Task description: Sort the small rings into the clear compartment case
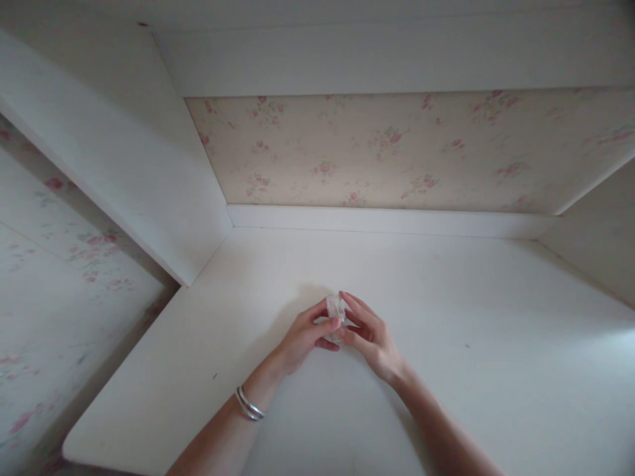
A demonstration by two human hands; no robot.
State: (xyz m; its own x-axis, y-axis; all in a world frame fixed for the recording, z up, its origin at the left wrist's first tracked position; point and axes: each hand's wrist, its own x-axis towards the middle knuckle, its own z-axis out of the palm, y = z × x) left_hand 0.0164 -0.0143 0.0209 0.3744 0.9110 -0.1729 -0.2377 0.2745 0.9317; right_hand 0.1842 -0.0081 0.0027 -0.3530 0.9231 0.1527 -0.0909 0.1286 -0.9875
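A small clear plastic container (335, 307) is held between my two hands above the white desk, near the middle of the head view. My left hand (306, 334) grips it from the left, thumb across its near side and fingers behind and below. From the right, my right hand (370, 334) has thumb and fingertips bent against the container's other side. The fingers cover part of it, and its contents, if any, cannot be made out. A silver bangle (249, 404) circles my left wrist.
The white desk top (471, 284) has a rounded front left corner. A tall white side panel (114, 132) stands at the left, with a white board overhead. Floral wallpaper (367, 152) covers the back wall. A tiny dark speck (215, 376) lies left of my forearm.
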